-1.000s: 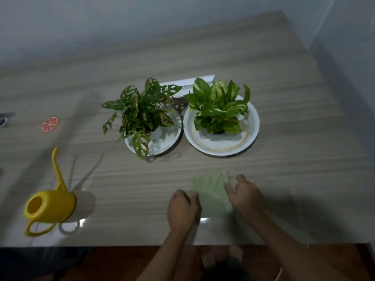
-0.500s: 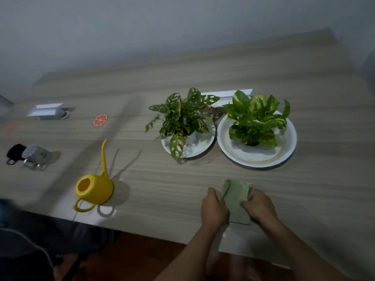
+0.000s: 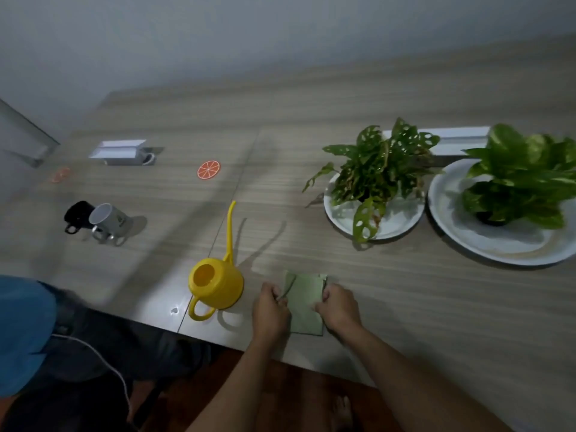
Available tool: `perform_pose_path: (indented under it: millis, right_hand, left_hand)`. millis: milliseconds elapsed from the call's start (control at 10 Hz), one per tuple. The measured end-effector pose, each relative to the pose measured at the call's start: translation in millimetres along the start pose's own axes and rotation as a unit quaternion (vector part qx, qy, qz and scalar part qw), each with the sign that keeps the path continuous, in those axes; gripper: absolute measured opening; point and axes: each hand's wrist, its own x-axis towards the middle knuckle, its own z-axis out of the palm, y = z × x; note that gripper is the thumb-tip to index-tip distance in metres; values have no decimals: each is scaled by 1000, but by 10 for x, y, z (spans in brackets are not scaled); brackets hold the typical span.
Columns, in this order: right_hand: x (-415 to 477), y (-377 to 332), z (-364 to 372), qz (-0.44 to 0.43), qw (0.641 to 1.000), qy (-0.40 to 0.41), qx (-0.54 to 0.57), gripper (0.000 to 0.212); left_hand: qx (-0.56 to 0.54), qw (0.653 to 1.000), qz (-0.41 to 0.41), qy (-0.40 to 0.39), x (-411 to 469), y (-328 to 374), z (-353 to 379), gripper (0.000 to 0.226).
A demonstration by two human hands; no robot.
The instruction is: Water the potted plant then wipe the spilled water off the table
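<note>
A folded light-green cloth (image 3: 305,302) lies on the wooden table (image 3: 405,294) near its front edge. My left hand (image 3: 270,310) grips the cloth's left edge and my right hand (image 3: 338,308) grips its right edge. Just left of my hands stands a yellow watering can (image 3: 215,283), its long thin spout pointing away from me. A potted plant with holed leaves (image 3: 378,173) sits on a white plate (image 3: 402,218) at the right. A second, broad-leaved plant (image 3: 523,176) sits on a larger white plate (image 3: 498,244) further right.
Two mugs, one black (image 3: 78,215) and one grey (image 3: 109,221), lie at the left. An orange-slice coaster (image 3: 208,169) and a white box (image 3: 120,152) sit further back. A small drop of water (image 3: 175,310) glints by the can's handle. A person in blue (image 3: 25,332) is at the lower left.
The view has swung left, bringing the mugs, the white box and a person in blue into sight. My hands and the cloth now sit much closer to the watering can.
</note>
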Motion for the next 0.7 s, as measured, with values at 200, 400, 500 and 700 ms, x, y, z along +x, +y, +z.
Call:
perform_pose_path:
  millis: [200, 400, 500, 700]
  right_hand:
    - [12, -192, 348, -62, 987, 83, -123, 53]
    - [27, 4, 366, -178, 920, 91, -336, 61]
    - [112, -36, 331, -159, 924, 55, -342, 61]
    - [-115, -280, -232, -193, 967, 53, -159, 76]
  left_hand:
    - [126, 984, 118, 42, 258, -291, -183, 9]
    - [307, 916, 230, -116, 282, -595, 14, 62]
    - [332, 915, 197, -120, 361, -627, 68, 63]
    - [250, 933, 245, -83, 275, -530, -131, 66]
